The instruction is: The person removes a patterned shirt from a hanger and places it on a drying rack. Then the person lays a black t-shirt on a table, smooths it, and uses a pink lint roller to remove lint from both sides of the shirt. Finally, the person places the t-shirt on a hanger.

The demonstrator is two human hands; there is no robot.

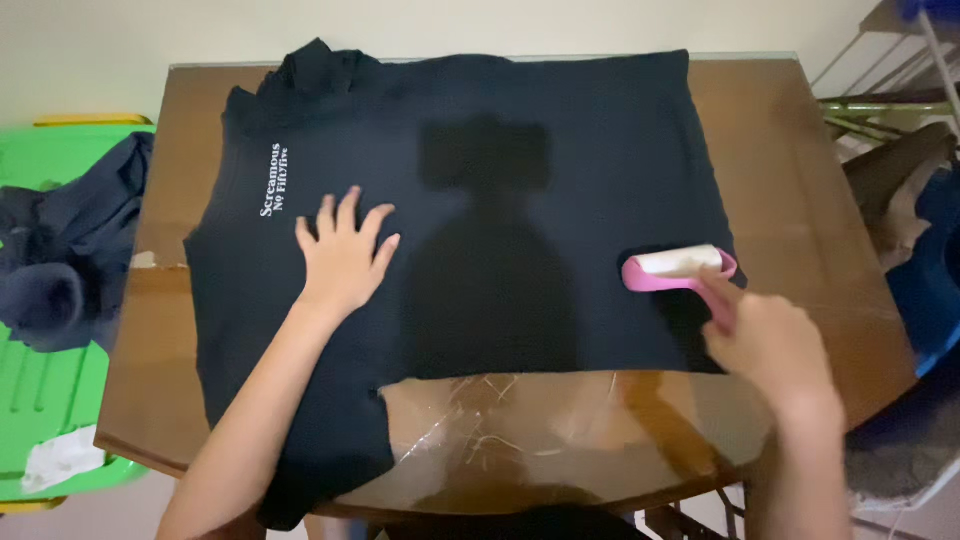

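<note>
The black t-shirt (480, 200) lies flat on the wooden table (800, 200), its collar toward the left edge and its hem near the right, where bare wood stays free. The left hand (345, 250) presses open and flat on the chest. The right hand (765, 335) grips the pink lint roller (680, 266), whose long axis runs left to right near the hem.

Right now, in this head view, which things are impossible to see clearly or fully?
- Right hand: motion-blurred, so its grip on the pink lint roller handle is unclear.
- Lint roller handle: mostly covered by that hand.
- Black t-shirt: a head-shaped shadow darkens its middle; its lower left part hangs over the table edge.
- Left hand: lies flat, hiding the fabric under it.
- Drying rack: cut off by the right edge.
</note>
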